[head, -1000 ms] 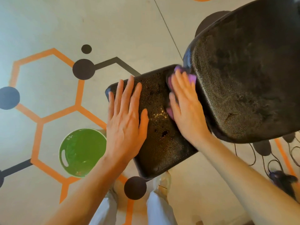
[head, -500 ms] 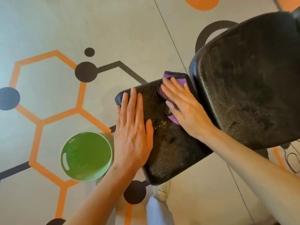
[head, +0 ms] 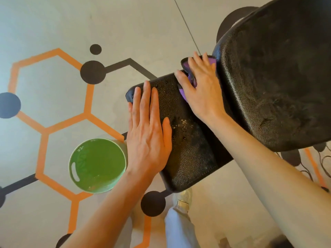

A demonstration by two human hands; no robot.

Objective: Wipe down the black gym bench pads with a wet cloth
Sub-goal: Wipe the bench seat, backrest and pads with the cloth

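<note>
The small black seat pad [head: 189, 151] of the gym bench lies in the middle of the view, its grainy surface wet and shiny. A larger black back pad [head: 275, 83] rises at the right. My left hand [head: 148, 133] rests flat on the seat pad's left side with straight fingers. My right hand [head: 202, 86] presses a purple cloth [head: 184, 68] flat against the seat pad's far end, close to the gap below the back pad. Most of the cloth is hidden under that hand.
A round green basin [head: 97, 165] holding water stands on the floor just left of the seat pad. The grey floor [head: 125, 24] carries orange hexagons and dark dots. My trouser leg and shoe [head: 182, 197] show below the pad. Cables [head: 320, 169] lie at the right.
My right hand has slid the purple cloth toward the seat pad's far corner, over its edge. My left hand has stayed flat on the pad.
</note>
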